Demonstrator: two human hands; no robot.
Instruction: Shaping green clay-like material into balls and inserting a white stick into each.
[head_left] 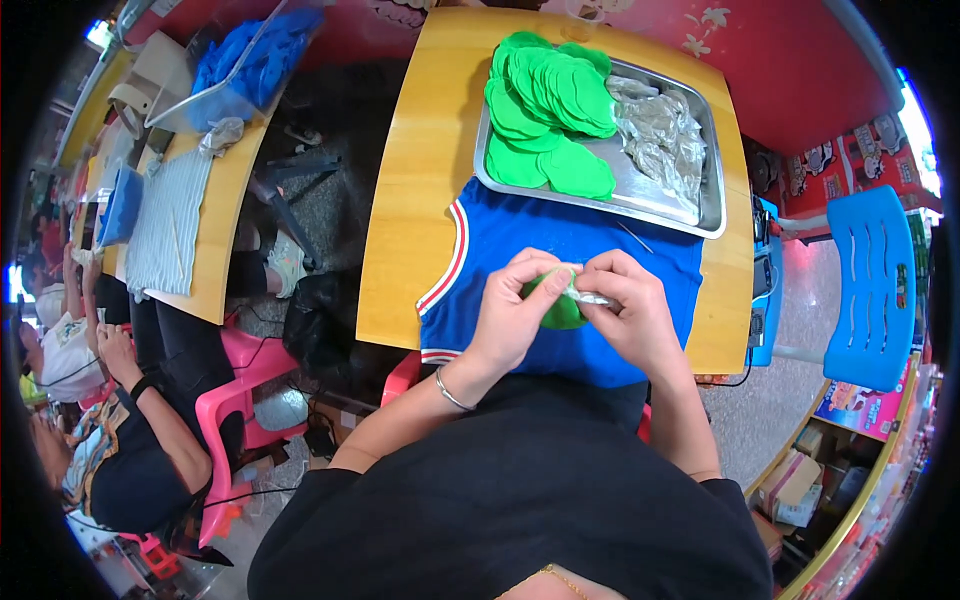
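Observation:
Above a blue jersey (480, 265) spread at the near part of the table, my left hand (512, 308) pinches a round green piece of thin sheet (562, 314) between thumb and fingers. My right hand (634, 303) is closed on a small crumpled bit of clear plastic (590, 298) against the green piece. Fingers hide how the two are joined. Beyond my hands stands a metal tray (712, 215) with overlapping green discs (555, 85) on its left and crumpled clear plastic pieces (662, 135) on its right. A thin stick (634, 238) lies near the tray's front edge.
A yellow wooden table (415, 150) bears all this. Leftward, another table holds a striped cloth (165, 225) and a clear tub of blue pieces (250, 60); people sit beside it. A pink chair (225, 400) and black bag (322, 320) are between. A blue chair (868, 290) stands right.

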